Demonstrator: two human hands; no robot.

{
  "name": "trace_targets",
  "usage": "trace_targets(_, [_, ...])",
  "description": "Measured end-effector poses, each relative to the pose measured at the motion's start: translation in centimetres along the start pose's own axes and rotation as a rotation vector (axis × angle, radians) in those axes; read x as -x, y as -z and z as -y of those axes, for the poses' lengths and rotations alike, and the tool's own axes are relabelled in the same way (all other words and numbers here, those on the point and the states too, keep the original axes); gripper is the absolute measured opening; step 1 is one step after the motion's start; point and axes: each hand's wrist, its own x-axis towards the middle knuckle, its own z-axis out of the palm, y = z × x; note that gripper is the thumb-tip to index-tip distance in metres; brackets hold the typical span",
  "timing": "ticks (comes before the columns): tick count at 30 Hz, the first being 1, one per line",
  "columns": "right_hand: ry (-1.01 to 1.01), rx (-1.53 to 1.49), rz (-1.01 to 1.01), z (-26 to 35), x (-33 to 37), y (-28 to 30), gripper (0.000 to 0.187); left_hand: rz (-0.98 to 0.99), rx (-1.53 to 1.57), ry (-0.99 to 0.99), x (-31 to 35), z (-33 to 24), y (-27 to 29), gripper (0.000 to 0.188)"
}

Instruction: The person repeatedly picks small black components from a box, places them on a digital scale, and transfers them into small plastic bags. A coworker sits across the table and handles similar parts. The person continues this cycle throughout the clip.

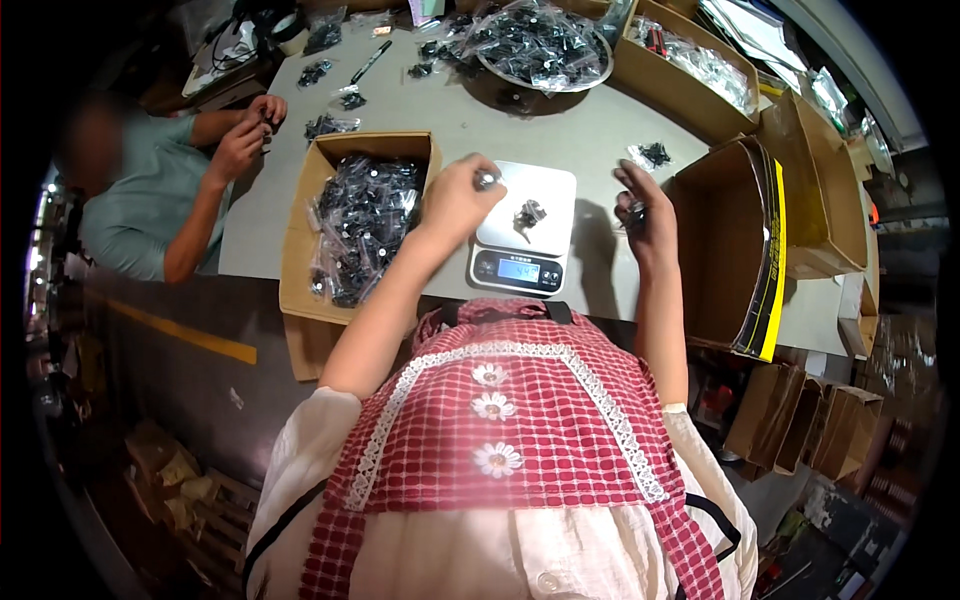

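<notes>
A white digital scale [550, 190] stands in front of me, its small display lit. One small clear bag of black parts [530, 214] lies on its plate. Over the plate's left edge, my left hand [458, 205] is closed around a small dark packet [486, 180], mostly covered by the fingers. To the right of the scale, above the table, my right hand [652, 222] has its fingers curled around another dark packet [635, 212]. An open cardboard box [292, 285] full of bagged black parts sits beside my left forearm.
Another open cardboard box [715, 215] stands right of my right hand, near a loose bag [655, 154]. At the back are a large bowl [600, 78] heaped with bags and a long carton [690, 98]. Across the left corner, a co-worker's hands [245, 140] handle something small.
</notes>
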Motion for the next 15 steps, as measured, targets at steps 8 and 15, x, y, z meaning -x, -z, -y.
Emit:
trace_targets(8, [-0.202, -0.769, -0.266, -1.4, -0.7, 5.2, 0.036, 0.114, 1.018, 0.238, -0.2, -0.2, 1.0, 0.024])
trace_targets(15, [0.058, -0.469, -0.101, -0.3, 0.6, 5.1, 0.057, 0.067, -0.139, -0.152, -0.2, -1.2, -3.1, 0.040])
